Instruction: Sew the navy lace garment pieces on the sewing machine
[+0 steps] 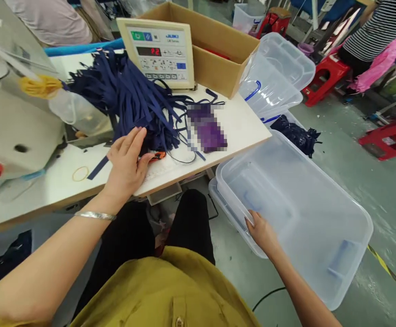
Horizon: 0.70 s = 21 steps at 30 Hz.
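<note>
My left hand [127, 160] lies on the white table [242, 129] with fingers stretched flat, resting at the near end of a heap of navy fabric strips [130, 97]. A small orange tool [157, 156] sits by its thumb. My right hand [261, 232] reaches down beside my knee and grips the near rim of a large clear plastic bin [296, 213] on the floor; the fingers curl over the rim. A few blue pieces show through the bin.
A sewing machine [10, 118] stands at left, its control panel [160, 52] behind the strips. A cardboard box [215, 43] and stacked clear tubs [276, 72] sit beyond. Dark fabric [296, 134] lies behind the bin. Red stools and a person in stripes are far right.
</note>
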Available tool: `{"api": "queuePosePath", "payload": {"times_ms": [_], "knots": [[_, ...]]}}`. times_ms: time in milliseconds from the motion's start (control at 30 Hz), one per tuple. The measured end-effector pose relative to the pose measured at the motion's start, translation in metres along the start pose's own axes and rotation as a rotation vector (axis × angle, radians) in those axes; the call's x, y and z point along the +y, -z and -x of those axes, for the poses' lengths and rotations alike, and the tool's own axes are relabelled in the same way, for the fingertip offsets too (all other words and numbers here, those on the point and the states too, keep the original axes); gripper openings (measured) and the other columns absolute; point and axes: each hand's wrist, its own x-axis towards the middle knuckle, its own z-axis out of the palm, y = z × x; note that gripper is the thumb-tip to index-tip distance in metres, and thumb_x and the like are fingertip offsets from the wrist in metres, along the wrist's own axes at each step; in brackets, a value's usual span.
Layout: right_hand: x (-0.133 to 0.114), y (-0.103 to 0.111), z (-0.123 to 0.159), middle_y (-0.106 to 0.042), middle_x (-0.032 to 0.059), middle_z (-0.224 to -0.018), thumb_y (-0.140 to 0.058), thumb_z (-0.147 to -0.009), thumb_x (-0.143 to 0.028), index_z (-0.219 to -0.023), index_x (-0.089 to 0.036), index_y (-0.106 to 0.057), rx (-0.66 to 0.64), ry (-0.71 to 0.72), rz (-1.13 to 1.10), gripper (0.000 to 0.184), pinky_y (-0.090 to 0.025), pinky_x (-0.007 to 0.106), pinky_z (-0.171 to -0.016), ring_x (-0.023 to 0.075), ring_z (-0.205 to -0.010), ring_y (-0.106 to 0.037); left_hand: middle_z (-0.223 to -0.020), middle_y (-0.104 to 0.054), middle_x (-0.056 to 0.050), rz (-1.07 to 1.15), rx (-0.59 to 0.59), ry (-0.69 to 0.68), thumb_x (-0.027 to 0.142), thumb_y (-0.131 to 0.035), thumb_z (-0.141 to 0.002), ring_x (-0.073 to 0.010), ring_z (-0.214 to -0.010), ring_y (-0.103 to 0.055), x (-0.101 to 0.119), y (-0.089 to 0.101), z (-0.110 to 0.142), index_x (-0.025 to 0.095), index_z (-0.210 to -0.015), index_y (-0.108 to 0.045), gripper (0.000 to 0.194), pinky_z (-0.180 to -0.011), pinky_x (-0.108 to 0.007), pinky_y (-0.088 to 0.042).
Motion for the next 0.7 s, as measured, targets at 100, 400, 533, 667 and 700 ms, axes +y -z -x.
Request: {"api": "queuePosePath", "payload": {"times_ms": [100, 400, 533, 667, 700], "knots": [[-0.002, -0.001, 0.000, -0.066, 0.0067, -0.114, -0.035, -0.097, -0.037, -0.122, -0.024, -0.054, 0.014, -0.020, 0.036, 0.033, -0.047, 0.030, -0.066, 0.0239, -0.090, -0.068, -0.143, -0.047, -0.013, 0.006, 0.056, 0.008, 0.037, -0.043, -0.096, -0.0272, -0.129, -0.042, -0.002, 0.001, 0.002, 0.014, -0.141, -0.043, 0.050, -0.109, -0.045, -0.030], [-0.015, 0.003, 0.002, -0.066, 0.0061, -0.118, -0.039, -0.095, -0.033, -0.123, -0.025, -0.056, 0.025, -0.133, 0.090, 0.034, -0.046, 0.029, -0.065, 0.0229, -0.089, -0.067, -0.137, -0.055, -0.007, 0.106, 0.206, 0.014, 0.026, -0.048, -0.094, -0.0262, -0.126, -0.043, 0.003, 0.011, 0.015, 0.023, -0.133, -0.054, 0.039, -0.109, -0.044, -0.029], [-0.020, 0.006, 0.002, -0.066, 0.0045, -0.118, -0.040, -0.095, -0.031, -0.121, -0.026, -0.057, 0.034, -0.151, 0.096, 0.032, -0.046, 0.030, -0.065, 0.0231, -0.088, -0.067, -0.136, -0.055, -0.010, 0.106, 0.181, 0.047, 0.025, -0.047, -0.094, -0.0268, -0.127, -0.041, 0.005, 0.012, 0.016, 0.017, -0.130, -0.056, 0.038, -0.109, -0.044, -0.028], [-0.023, 0.010, 0.002, -0.067, 0.0059, -0.113, -0.041, -0.094, -0.028, -0.120, -0.024, -0.059, 0.028, -0.164, 0.098, 0.031, -0.046, 0.029, -0.064, 0.0214, -0.085, -0.067, -0.135, -0.056, -0.010, 0.073, 0.149, 0.092, 0.024, -0.044, -0.095, -0.0268, -0.126, -0.041, 0.007, 0.014, 0.016, 0.016, -0.128, -0.056, 0.036, -0.108, -0.046, -0.029], [-0.024, 0.011, 0.001, -0.067, 0.0060, -0.113, -0.042, -0.094, -0.027, -0.119, -0.024, -0.059, 0.024, -0.168, 0.099, 0.031, -0.046, 0.029, -0.063, 0.0211, -0.084, -0.067, -0.134, -0.056, -0.010, 0.073, 0.146, 0.098, 0.024, -0.043, -0.095, -0.0267, -0.126, -0.042, 0.007, 0.015, 0.016, 0.017, -0.128, -0.057, 0.036, -0.108, -0.046, -0.029]]}}
